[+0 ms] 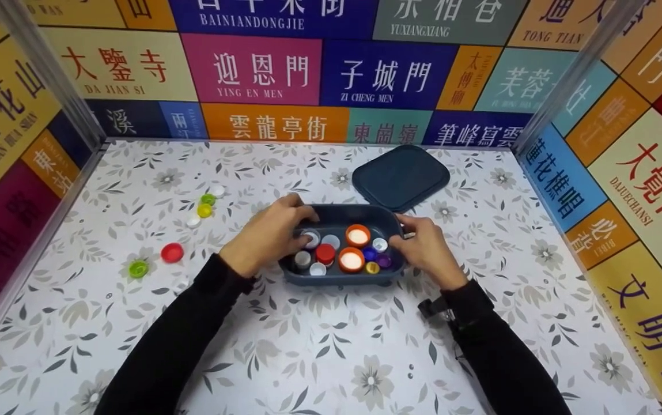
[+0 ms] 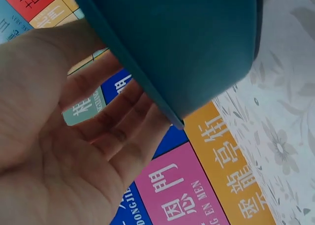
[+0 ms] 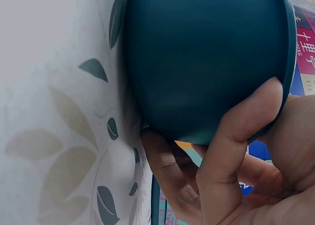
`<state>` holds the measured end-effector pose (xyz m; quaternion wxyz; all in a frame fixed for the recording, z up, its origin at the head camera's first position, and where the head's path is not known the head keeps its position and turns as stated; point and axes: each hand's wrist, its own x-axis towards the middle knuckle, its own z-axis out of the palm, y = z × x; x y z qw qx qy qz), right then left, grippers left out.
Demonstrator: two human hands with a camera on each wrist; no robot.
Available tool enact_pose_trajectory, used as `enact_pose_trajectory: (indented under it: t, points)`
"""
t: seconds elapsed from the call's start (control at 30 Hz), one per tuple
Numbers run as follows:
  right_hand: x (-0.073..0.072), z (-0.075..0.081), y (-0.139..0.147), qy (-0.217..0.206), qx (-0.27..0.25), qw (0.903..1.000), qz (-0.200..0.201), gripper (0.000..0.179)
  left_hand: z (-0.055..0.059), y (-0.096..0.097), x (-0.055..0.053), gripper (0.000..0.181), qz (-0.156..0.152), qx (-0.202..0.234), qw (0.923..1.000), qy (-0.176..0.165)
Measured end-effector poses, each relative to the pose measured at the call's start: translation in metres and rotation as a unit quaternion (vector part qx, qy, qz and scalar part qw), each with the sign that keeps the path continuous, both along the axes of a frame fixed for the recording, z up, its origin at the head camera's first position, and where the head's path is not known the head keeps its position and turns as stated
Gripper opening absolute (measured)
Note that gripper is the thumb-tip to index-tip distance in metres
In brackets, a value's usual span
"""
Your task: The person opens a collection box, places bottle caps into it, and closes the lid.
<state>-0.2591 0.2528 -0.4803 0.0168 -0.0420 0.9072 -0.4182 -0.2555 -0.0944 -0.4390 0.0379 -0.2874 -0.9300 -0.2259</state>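
A dark blue-grey plastic box [image 1: 342,280] stands between the two hands, its open top holding several bottle caps. Among them are two orange caps with pale insides [image 1: 351,260], a red cap [image 1: 325,253], a purple cap [image 1: 384,261] and a gold one [image 1: 372,267]. My left hand [image 1: 267,233] grips the box's left end, thumb over the rim; in the left wrist view its fingers [image 2: 135,156] lie along the rim. At the opposite end my right hand [image 1: 427,248] holds the box, with a fingertip against the outer wall [image 3: 202,62] in the right wrist view.
Behind the box, to the right, lies a dark lid [image 1: 401,177]. Loose caps lie on the left of the floral tabletop [image 1: 284,357], among them a red one [image 1: 172,252] and a green one [image 1: 138,267]. Printed panels [image 1: 253,68] enclose the back and sides.
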Motion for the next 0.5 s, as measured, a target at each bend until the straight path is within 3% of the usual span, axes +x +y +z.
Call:
enact_pose_trajectory:
  t: [0.27, 0.5]
  points:
    - [0.0, -0.002, 0.001, 0.003, -0.002, 1.0, 0.003, 0.065, 0.006, -0.021, -0.001, 0.064, 0.046, 0.007, 0.998, 0.042]
    - [-0.001, -0.002, 0.002, -0.006, -0.001, 1.0, 0.006, 0.065, -0.001, -0.052, -0.003, 0.087, 0.116, 0.005, 0.9932, -0.001]
